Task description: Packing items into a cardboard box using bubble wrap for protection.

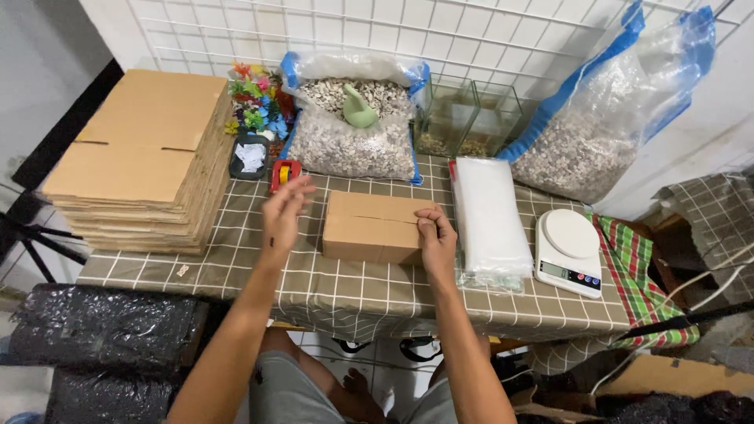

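Right, we see the right hand [437,238] with fingers [428,228] curled down, pressing on the right end of the one small cardboard box [373,227], thumb along its near edge; it presses rather than clamps. The left hand [281,213] hovers just left of the box, fingers [294,191] spread and open, holding nothing, slightly motion-blurred. The box sits closed at the middle of the checked tabletop [338,290], flaps meeting along the top.

Counts going outward: one red tape dispenser [283,173] just beyond the left hand, one dark tray with crumpled paper [250,156], one clump of colourful plastic plants [258,98]. One stack of flat cardboard boxes [144,157] at far left. Two bags of gravel: one [353,133] behind the box with a green scoop [358,109] in it, one [585,141] leaning at right. Two small glass tanks [467,118] between them. One pile of clear plastic bags [488,216] just right of the right hand, one white kitchen scale [569,251] beyond it.

Both forearms reach forward from the bottom edge, right nearly straight, left angled inward.
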